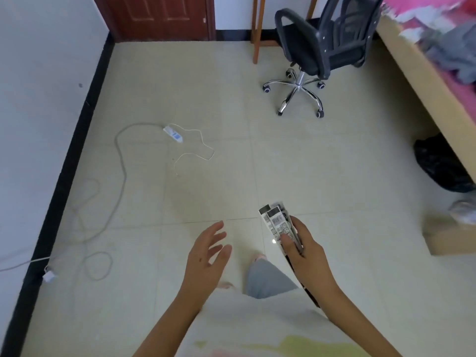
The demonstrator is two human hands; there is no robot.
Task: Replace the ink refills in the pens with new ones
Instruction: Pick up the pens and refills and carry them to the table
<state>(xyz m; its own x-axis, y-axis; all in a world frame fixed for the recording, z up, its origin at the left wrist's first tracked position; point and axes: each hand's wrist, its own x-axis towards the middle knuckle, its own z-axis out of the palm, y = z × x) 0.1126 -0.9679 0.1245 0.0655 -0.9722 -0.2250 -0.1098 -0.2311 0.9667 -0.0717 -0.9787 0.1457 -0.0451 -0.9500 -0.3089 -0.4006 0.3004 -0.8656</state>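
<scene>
My right hand (pixel 305 256) grips a bundle of long narrow refill packets (pixel 277 222) with black-and-white barcode labels; their upper ends fan out above my thumb and dark lower ends stick out below my palm. My left hand (pixel 207 256) hovers to the left of the packets, fingers spread, holding nothing. I am standing over a tiled floor. No pens are in view.
A black office chair (pixel 309 52) stands at the back right beside a wooden bed frame (pixel 422 81). A white power strip (pixel 173 133) and cables (pixel 121 161) lie on the floor at left. A cardboard box (pixel 448 239) and a black bag (pixel 438 161) sit at right.
</scene>
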